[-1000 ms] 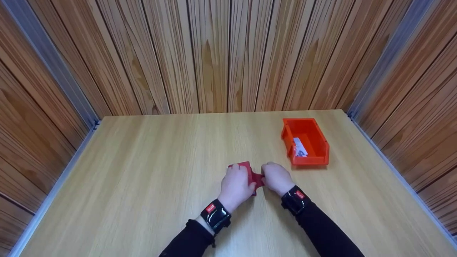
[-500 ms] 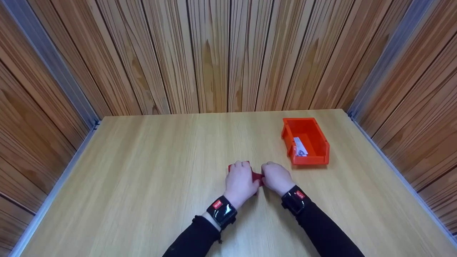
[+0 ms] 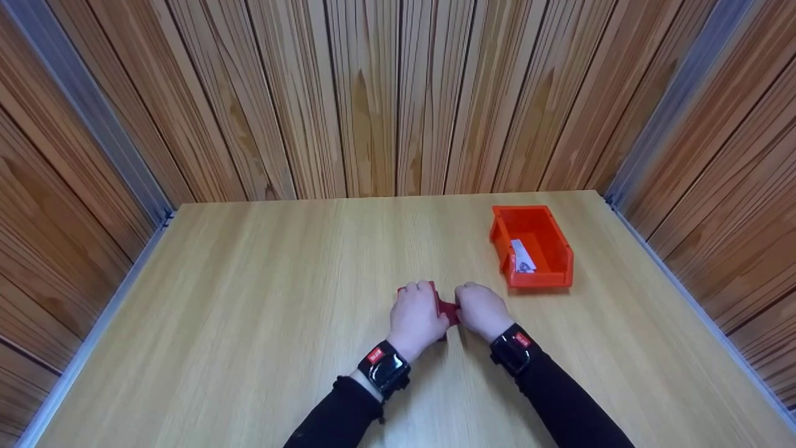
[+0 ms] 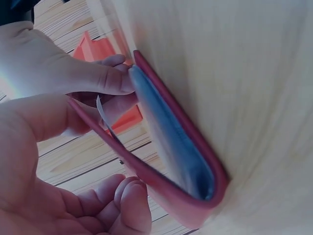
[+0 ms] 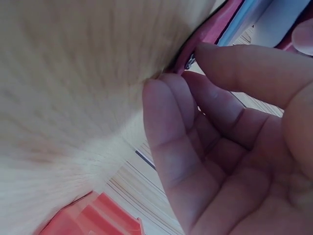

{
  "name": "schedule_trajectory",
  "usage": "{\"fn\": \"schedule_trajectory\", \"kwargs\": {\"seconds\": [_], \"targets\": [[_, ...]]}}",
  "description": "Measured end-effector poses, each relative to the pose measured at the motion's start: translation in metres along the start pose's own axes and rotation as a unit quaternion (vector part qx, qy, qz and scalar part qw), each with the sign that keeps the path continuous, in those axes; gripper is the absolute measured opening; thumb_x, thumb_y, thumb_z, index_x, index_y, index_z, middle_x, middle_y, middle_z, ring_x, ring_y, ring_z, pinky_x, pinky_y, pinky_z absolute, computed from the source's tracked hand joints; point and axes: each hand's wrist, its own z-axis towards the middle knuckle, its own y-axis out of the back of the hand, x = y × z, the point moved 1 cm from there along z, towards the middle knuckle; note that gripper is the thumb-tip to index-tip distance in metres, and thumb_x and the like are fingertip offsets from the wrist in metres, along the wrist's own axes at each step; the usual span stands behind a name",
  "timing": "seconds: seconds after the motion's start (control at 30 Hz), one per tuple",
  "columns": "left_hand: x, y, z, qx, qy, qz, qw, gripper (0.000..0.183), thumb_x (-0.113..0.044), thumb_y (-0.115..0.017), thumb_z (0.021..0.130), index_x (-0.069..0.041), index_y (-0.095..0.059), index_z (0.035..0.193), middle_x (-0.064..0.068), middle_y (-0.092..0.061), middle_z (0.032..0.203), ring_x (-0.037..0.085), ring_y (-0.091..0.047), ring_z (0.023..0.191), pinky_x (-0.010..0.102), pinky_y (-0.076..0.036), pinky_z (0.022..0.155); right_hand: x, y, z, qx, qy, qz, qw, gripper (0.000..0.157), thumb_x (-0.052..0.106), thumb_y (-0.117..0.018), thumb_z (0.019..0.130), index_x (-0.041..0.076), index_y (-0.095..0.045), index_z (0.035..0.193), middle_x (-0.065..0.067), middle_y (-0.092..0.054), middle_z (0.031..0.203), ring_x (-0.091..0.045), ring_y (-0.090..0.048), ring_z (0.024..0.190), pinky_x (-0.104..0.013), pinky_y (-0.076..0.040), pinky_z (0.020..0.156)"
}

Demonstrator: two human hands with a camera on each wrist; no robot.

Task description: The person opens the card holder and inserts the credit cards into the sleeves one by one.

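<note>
A red card holder (image 4: 166, 181) stands partly spread on the table, its bluish clear sleeves (image 4: 166, 127) showing between the two covers. My left hand (image 3: 415, 316) lies over it in the head view and holds its near cover. In the left wrist view the left fingers (image 4: 132, 200) curl against that cover. My right hand (image 3: 484, 308) pinches the holder's narrow tab (image 3: 449, 312) between thumb and fingertips. A small metal snap (image 5: 190, 61) shows beside the right thumb in the right wrist view. Most of the holder is hidden by the left hand in the head view.
An orange bin (image 3: 553, 280) stands on the wooden table (image 3: 280, 298) beyond the right hand, with a white printed paper (image 3: 522, 256) in it. Wood-panelled walls (image 3: 367, 99) enclose the table at the back and sides.
My left hand has moved slightly right over the card holder, covering more of it, then a touch back. The right hand keeps its place at the tab. The bin has not moved.
</note>
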Motion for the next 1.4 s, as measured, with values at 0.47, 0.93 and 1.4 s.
{"fn": "schedule_trajectory", "kwargs": {"seconds": [0.47,0.93,1.4], "targets": [[0.010,0.024,-0.004,0.027,0.020,-0.061,0.9976,0.043,-0.023,-0.073,0.085,0.006,-0.057,0.113,0.011,-0.059,0.095,0.022,-0.059,0.083,0.035,-0.052,0.072,0.000,-0.001,0.002,0.017,-0.010,-0.001,1.000,0.017,0.002,-0.075,0.080,0.004,-0.059,0.076,-0.007,-0.052,0.071,-0.027,-0.053,0.065,-0.041,-0.046,0.061],[0.023,0.040,-0.008,0.041,0.029,-0.118,0.9918,0.024,-0.016,-0.067,0.087,0.000,-0.059,0.103,0.004,-0.055,0.085,0.018,-0.055,0.074,0.032,-0.049,0.064,0.000,-0.001,0.003,0.033,-0.025,-0.001,0.999,0.014,0.004,-0.074,0.082,0.004,-0.060,0.078,-0.006,-0.051,0.071,-0.025,-0.050,0.065,-0.039,-0.044,0.061],[0.037,0.050,-0.011,0.040,0.047,-0.157,0.9857,0.010,-0.011,-0.064,0.086,-0.006,-0.056,0.090,0.004,-0.054,0.078,0.019,-0.054,0.069,0.031,-0.045,0.058,0.001,0.001,0.001,0.020,-0.011,-0.001,1.000,0.016,0.002,-0.074,0.081,0.003,-0.059,0.075,-0.007,-0.051,0.070,-0.026,-0.050,0.064,-0.040,-0.044,0.061]]}}
